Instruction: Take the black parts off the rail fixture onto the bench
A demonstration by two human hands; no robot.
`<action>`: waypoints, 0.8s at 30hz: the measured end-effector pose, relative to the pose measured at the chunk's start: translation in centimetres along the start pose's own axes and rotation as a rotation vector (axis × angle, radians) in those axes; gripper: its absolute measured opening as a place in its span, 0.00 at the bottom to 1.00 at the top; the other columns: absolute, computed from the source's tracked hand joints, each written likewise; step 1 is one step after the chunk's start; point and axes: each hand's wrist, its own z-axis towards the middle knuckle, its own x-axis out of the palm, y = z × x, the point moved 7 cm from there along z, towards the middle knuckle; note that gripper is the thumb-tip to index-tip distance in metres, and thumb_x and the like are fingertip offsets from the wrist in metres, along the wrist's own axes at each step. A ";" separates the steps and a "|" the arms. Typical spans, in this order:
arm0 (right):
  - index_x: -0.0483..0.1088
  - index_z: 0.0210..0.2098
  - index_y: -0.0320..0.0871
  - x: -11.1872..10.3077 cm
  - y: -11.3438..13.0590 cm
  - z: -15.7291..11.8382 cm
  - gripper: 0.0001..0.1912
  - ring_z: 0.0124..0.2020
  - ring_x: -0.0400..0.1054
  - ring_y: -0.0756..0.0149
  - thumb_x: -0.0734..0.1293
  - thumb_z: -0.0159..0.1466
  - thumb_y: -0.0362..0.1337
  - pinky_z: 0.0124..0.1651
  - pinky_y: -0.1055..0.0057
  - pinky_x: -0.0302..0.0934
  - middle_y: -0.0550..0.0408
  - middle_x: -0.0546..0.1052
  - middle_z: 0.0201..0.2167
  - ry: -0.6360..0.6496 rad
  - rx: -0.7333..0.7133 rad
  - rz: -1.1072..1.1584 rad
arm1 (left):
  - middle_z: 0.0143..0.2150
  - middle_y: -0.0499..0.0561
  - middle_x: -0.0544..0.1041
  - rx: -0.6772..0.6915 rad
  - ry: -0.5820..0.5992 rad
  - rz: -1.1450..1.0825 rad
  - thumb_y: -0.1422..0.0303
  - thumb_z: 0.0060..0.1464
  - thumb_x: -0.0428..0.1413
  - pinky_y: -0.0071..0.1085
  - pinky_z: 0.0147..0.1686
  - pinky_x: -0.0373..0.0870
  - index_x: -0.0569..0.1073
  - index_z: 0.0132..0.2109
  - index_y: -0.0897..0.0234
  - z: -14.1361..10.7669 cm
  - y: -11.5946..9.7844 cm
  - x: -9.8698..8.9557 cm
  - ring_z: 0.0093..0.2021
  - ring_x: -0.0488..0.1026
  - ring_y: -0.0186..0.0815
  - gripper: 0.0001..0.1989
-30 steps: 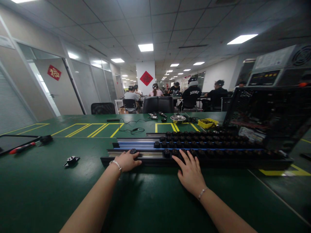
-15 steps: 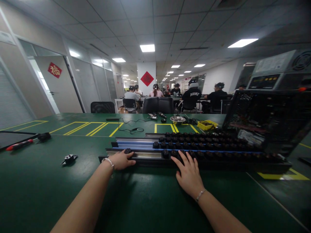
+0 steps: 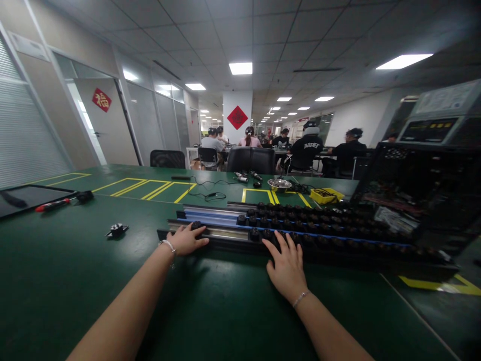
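Observation:
Long parallel rails (image 3: 229,233) carrying rows of small black parts (image 3: 319,242) lie across the green table. My left hand (image 3: 186,239) rests at the left end of the nearest rail, its fingers apart beside a single black part (image 3: 196,225). On the front row, toward the middle, my right hand (image 3: 286,260) has its fingers spread over the black parts and grips none of them. A bare stretch of rail shows between the two hands. A small black and silver piece (image 3: 116,230) sits apart on the table, left of the rails.
A red-handled tool (image 3: 52,204) and a dark flat panel (image 3: 22,200) lie at the left. Behind the rails are a metal bowl (image 3: 279,184), a yellow tray (image 3: 326,195) and cables. An open computer case (image 3: 398,185) stands at the right. Several people sit at tables beyond.
The camera view has turned slightly left, so the scene appears shifted right. Both hands stay at nearly the same places on the rails.

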 end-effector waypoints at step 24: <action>0.65 0.53 0.57 -0.3 0.1 0.1 0.26 0.64 0.41 0.52 0.57 0.57 0.31 0.61 0.43 0.38 0.56 0.54 0.63 0.013 0.029 0.010 | 0.60 0.51 0.65 -0.188 -0.486 -0.026 0.55 0.60 0.33 0.62 0.56 0.44 0.68 0.55 0.45 -1.7 0.6 1.1 0.63 0.51 0.49 0.24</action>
